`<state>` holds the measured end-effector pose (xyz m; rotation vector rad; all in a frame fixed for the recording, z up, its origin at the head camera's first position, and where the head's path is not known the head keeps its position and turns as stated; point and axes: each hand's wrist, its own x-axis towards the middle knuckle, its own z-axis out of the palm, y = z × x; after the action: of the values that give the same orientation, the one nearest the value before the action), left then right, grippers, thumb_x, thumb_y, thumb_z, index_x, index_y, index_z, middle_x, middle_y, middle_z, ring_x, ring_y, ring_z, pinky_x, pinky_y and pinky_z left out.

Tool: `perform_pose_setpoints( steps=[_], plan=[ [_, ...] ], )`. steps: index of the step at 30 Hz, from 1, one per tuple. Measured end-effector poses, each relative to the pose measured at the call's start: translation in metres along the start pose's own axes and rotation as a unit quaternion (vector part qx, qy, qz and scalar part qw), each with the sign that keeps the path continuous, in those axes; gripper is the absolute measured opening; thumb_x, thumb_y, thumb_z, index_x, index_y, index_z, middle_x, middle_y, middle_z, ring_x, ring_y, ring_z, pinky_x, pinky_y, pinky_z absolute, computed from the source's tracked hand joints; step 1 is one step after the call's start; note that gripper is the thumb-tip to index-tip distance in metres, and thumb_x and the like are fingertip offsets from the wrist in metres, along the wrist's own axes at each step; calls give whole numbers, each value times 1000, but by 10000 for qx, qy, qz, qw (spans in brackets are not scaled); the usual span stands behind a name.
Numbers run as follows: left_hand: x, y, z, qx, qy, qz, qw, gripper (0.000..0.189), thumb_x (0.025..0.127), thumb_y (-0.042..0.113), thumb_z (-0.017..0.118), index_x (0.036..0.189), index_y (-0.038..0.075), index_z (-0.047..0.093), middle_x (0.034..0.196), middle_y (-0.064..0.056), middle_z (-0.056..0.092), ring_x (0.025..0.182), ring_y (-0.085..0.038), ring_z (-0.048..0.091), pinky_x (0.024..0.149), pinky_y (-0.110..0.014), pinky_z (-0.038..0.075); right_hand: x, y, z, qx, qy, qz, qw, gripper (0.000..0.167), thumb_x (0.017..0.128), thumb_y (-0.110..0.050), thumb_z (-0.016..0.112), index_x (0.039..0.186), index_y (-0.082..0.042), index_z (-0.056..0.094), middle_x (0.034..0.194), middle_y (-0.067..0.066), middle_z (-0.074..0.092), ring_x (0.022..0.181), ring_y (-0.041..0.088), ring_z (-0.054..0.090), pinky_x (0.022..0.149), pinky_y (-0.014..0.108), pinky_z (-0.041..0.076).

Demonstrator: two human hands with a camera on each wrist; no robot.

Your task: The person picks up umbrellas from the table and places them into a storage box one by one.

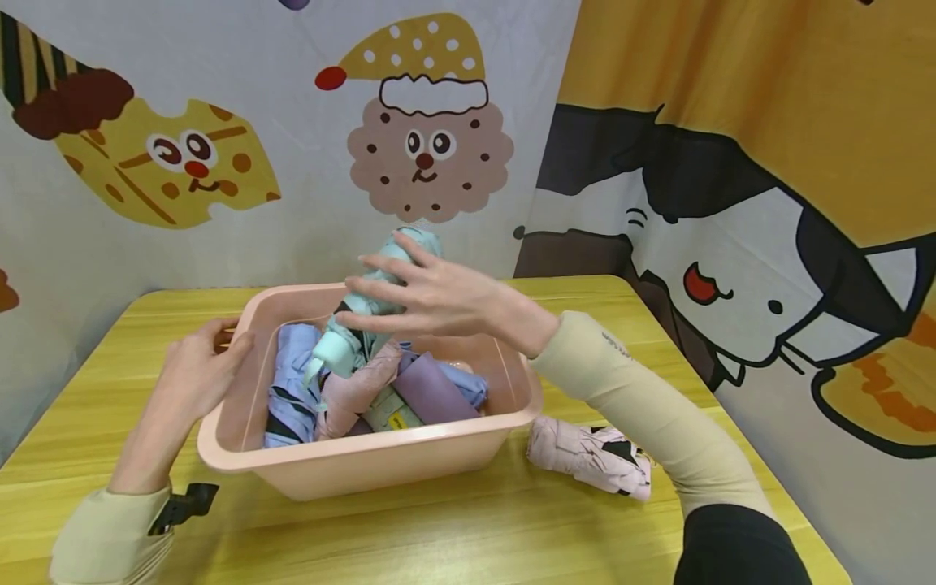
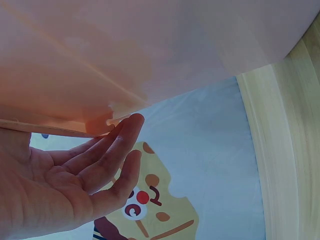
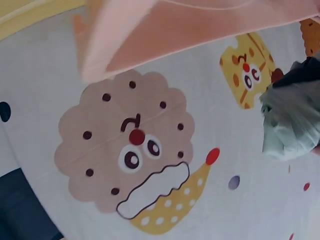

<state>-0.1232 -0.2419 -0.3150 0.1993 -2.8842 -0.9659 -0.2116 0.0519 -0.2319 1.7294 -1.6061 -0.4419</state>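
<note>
My right hand (image 1: 439,294) holds a mint-green folded umbrella (image 1: 335,351) tilted above the pink plastic basin (image 1: 409,459); its thumb is hidden. In the right wrist view, part of the mint umbrella (image 3: 292,117) shows at the right edge. At the basin's left end, my left hand (image 1: 201,366) grips the rim, thumb over the top. The left wrist view has the fingers (image 2: 115,155) under that rim. Inside the basin lie a blue folded umbrella (image 1: 292,382), a pink one (image 1: 358,394), a purple one (image 1: 436,388) and a grey-green one with a yellow label (image 1: 391,410).
A pale pink folded umbrella (image 1: 588,455) with black patches lies on the yellow wood-grain table (image 1: 409,544), right of the basin. Behind the table hangs a cloth (image 1: 307,244) printed with cartoon figures, which continues along the right side.
</note>
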Motion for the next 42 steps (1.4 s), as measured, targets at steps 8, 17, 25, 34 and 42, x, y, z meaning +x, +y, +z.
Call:
perform_pose_setpoints(
  steps=[8,17,25,34,42],
  plan=[
    [0,1,0,42,38,32,10000,62,101,37,36,139,-12,35,127,-39,50,108,-51,55,84,-58,50,23,-4,2,388,-879,-629,9934,57,97,-7,46,148,-28,31,145,9,43,137,33,39,109,58,34],
    [0,0,0,41,54,51,10000,62,101,37,36,139,-12,36,126,-39,50,108,-51,55,83,-57,50,37,-12,19,-11,-602,-1212,9908,54,102,-2,27,147,-33,30,144,4,45,131,29,47,102,51,44],
    [0,-1,-2,13,13,59,10000,62,101,37,35,139,-12,35,126,-39,50,108,-51,55,82,-57,50,49,-23,28,-24,-898,-1545,9839,51,105,-9,19,149,-34,26,144,3,46,131,27,47,102,50,45],
    [-1,0,-1,68,66,-3,10000,62,101,37,36,138,-12,36,126,-39,50,108,-51,54,84,-58,50,52,-30,33,-28,-1294,-1434,9812,49,105,-15,30,148,-38,25,146,0,44,134,26,44,107,53,40],
    [0,1,0,35,89,17,10000,61,101,36,36,138,-13,36,126,-38,50,108,-50,55,84,-58,50,54,-34,28,274,-2080,-1073,9718,65,97,-14,52,148,-42,23,152,-3,38,142,22,35,115,52,29]
  ],
)
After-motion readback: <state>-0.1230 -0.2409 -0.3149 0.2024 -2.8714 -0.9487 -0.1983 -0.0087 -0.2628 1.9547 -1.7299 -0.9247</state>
